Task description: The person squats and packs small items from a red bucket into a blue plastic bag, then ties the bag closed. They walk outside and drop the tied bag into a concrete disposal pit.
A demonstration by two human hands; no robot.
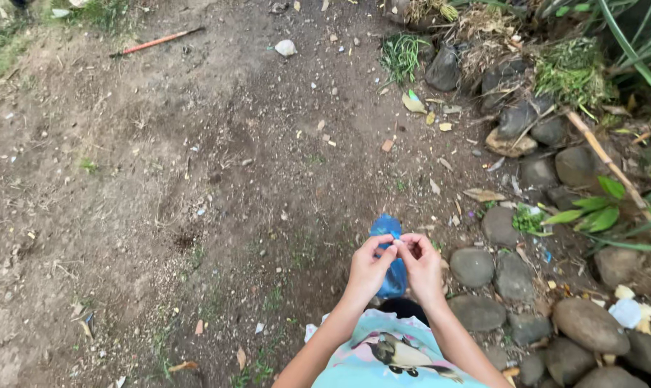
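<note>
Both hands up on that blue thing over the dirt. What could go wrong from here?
1. The left hand and right hand pinch only the top of the blue plastic piece with fingertips; it could slip and drop onto the bare soil.
2. The rounded stones bordering the path lie close on the right; a sidestep there could turn an ankle.

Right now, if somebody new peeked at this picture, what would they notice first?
Probably the blue plastic piece, bright against the brown dirt ground, pinched at its middle between the left hand and the right hand near the bottom centre. Next, the row of rounded grey stones edging the right side, and the thin orange stick lying at upper left.
</note>
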